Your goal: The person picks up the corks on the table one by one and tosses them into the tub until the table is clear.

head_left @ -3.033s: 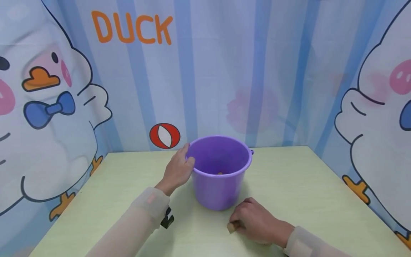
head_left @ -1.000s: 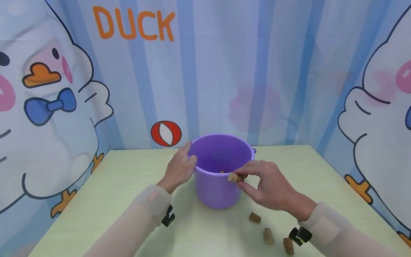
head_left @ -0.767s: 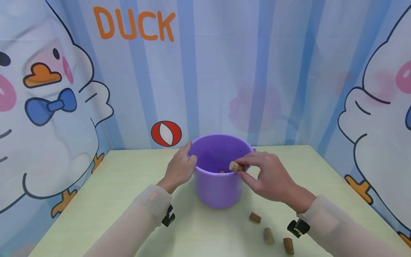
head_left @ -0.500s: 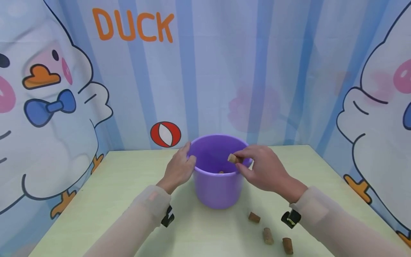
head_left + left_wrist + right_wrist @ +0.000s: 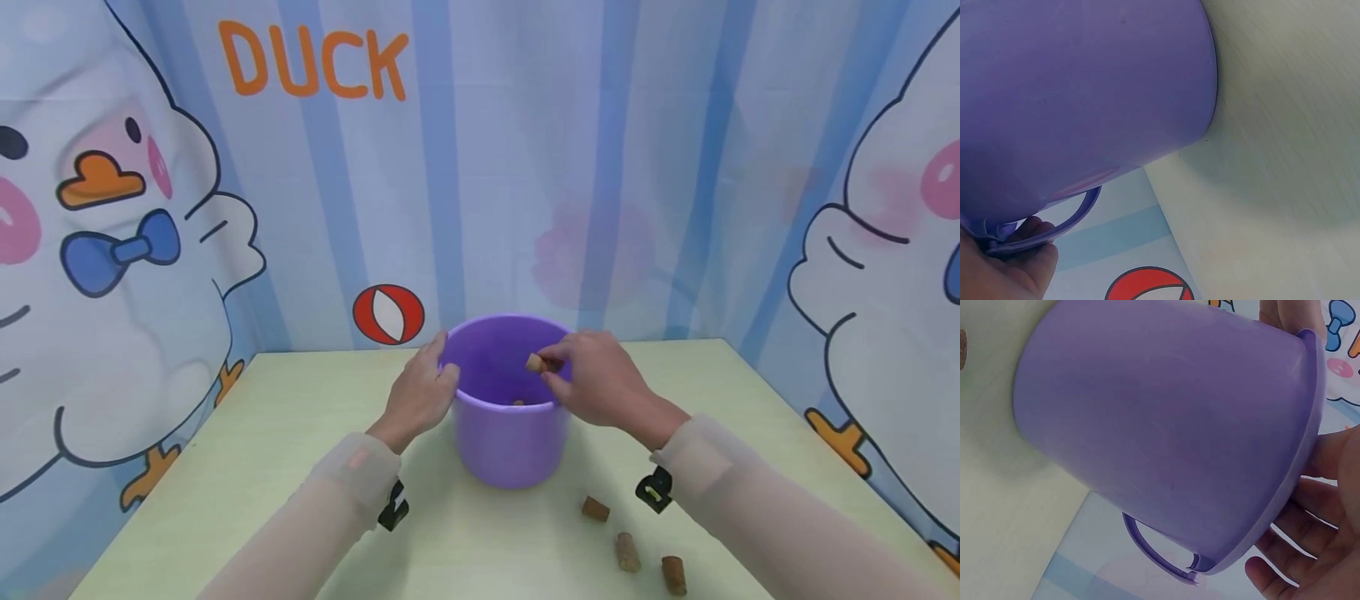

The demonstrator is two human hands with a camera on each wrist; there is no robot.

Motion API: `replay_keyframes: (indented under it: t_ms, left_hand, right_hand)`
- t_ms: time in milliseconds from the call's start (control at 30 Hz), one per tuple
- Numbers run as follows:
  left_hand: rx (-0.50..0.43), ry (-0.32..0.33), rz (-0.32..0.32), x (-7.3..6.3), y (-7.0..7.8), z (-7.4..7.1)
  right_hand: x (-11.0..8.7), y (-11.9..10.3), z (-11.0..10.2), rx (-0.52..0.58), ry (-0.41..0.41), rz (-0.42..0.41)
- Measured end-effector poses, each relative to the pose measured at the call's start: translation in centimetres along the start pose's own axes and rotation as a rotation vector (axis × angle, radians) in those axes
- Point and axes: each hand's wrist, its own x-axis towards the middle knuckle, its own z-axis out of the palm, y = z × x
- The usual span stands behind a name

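A purple bucket stands upright on the table in the head view. My left hand grips its rim at the left, thumb over the edge; in the left wrist view, fingers of that hand are at the bucket's handle. Between thumb and fingertips my right hand pinches a cork over the bucket's mouth. Seen from the right wrist, the right hand is at the rim, its cork hidden from that side. A small tan piece shows inside the bucket.
Three more corks lie on the pale table in front of the bucket: one nearer it, then a lighter cork and a darker cork. Behind the table hangs a blue striped duck curtain.
My right hand has lifted the cork from the table, up past the bucket's front rim, then left over its mouth. The left hand has stayed on the rim.
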Motion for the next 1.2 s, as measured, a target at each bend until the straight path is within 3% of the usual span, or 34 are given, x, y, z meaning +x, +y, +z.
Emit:
replay_keyframes:
  t_ms: [133,567,867,1200]
  left_hand:
    - [-0.003,-0.001,-0.001,0.0,0.1,0.1]
    - [0.002,0.007,-0.001,0.0,-0.1,0.1]
    - [0.008,0.005,0.008,0.0,-0.1,0.1]
    - [0.006,0.006,0.007,0.2,-0.3,0.2]
  right_hand:
    - [-0.1,0.3,0.2,-0.007,0.018,0.022]
    - [-1.7,0.1,0.4,0.051,0.214,-0.004]
    - [-3.1,0.5,0.4,0.069,0.225,0.042]
    - [-4.0,1.0,0.7,0.059,0.239,0.036]
